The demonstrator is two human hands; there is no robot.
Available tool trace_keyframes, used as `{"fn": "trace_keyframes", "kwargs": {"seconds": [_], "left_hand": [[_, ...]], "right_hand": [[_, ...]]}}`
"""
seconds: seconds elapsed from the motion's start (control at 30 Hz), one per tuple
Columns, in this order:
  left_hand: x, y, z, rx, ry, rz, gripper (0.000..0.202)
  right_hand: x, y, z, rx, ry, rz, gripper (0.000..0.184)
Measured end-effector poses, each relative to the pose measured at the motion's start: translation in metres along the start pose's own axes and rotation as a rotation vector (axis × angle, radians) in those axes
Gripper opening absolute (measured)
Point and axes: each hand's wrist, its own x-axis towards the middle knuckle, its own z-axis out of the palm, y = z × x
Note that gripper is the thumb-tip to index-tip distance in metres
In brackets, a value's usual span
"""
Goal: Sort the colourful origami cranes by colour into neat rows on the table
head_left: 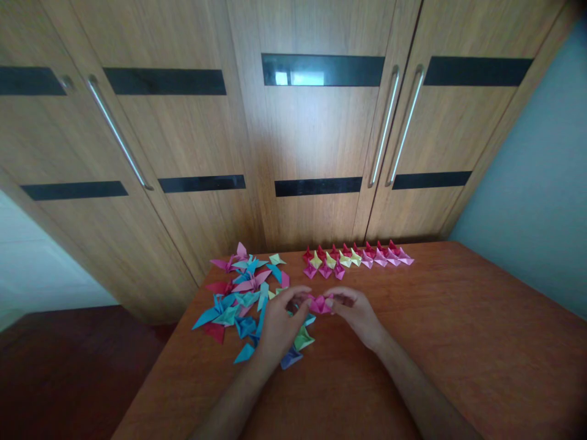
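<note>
Between my two hands, above the table, is a pink origami piece (320, 304) of folded paper. My left hand (287, 315) pinches its left end with thumb and fingers. On its other end, my right hand (356, 315) has a similar pinch. Partly behind and under my left hand lies a loose heap of origami cranes (247, 297) in blue, mint, pink, red and green; my left hand and forearm hide some of them. Farther back stand neat rows of folded paper pieces: red ones (345, 250) behind, yellow ones (345, 260) and pink ones (380, 257) in front.
The brown wooden table (440, 342) reaches far to my right, and its left edge runs just beyond the heap. Behind it rises a wooden wardrobe (316, 140) with long metal handles (384, 125). A bluish wall (527, 177) closes off the right side.
</note>
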Motion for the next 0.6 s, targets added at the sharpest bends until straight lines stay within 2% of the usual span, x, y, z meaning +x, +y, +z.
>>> {"fn": "trace_keyframes", "kwargs": {"seconds": [0.07,0.27,0.47,0.6], "left_hand": [[0.000,-0.004,0.003,-0.089,0.013,-0.052,0.021],[0.000,-0.007,0.009,-0.397,-0.068,-0.188,0.019],[0.003,-0.006,0.014,-0.366,-0.071,-0.208,0.016],[0.006,-0.004,0.016,-0.327,-0.091,-0.174,0.015]], "right_hand": [[0.000,-0.001,0.001,0.048,-0.013,0.008,0.022],[0.000,-0.003,0.000,0.156,-0.052,-0.016,0.026],[0.002,0.000,-0.002,0.154,-0.051,0.020,0.022],[0.003,-0.001,-0.006,0.074,-0.077,-0.023,0.020]]}}
